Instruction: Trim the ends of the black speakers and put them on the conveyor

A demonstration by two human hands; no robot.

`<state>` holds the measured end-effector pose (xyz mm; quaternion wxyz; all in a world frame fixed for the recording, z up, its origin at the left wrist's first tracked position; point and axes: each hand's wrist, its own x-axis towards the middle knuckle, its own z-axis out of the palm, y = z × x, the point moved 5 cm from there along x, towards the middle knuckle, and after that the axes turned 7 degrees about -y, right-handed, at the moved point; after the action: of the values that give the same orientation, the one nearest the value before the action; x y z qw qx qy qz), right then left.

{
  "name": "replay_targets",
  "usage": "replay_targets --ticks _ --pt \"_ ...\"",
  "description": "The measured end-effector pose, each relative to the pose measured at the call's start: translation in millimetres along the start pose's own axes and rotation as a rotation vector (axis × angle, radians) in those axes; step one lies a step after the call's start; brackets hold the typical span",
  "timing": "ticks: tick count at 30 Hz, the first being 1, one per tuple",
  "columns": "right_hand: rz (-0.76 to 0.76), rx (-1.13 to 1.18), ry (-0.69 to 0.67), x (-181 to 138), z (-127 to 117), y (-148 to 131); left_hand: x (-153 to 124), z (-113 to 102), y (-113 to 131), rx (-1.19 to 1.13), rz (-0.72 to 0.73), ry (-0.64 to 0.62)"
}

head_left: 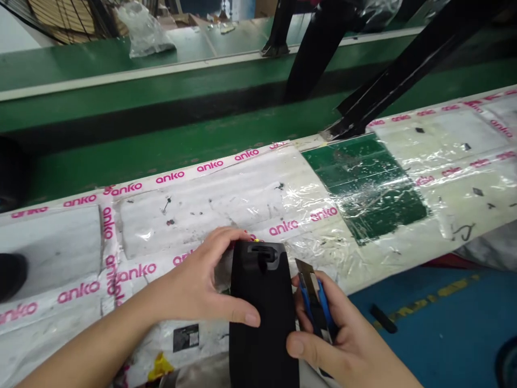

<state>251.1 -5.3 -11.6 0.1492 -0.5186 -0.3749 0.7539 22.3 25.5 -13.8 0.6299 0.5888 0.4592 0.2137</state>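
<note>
A long black object [262, 312] with a smooth, rounded body stands toward me at the bottom middle; a recessed slot shows near its top end, and I cannot tell its exact kind. My left hand [210, 280] grips its left side, thumb across the front and fingers behind the top. In my right hand [339, 334] is a blue-and-black utility knife [317, 304], its blade out and pointing up and away. The right thumb rests against or very near the black object's right edge. The lower end of the object is cut off by the frame.
A bench ledge [226, 188] covered with clear film and pink "anko" tape runs across. Behind it lies a green conveyor [161, 129], crossed by black metal posts [388, 75]. A plastic bag [143, 29] sits at the back. Black scrap [383, 318] lies on the blue floor [444, 323].
</note>
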Motion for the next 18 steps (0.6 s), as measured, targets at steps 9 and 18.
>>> replay_targets --ticks 9,18 --pt "0.015 0.141 -0.129 12.1 17.3 14.1 -6.9 5.0 32.4 0.245 -0.057 0.309" --pt "-0.046 0.154 0.112 20.1 -7.7 5.7 -9.9 -15.5 17.2 0.147 0.002 0.135"
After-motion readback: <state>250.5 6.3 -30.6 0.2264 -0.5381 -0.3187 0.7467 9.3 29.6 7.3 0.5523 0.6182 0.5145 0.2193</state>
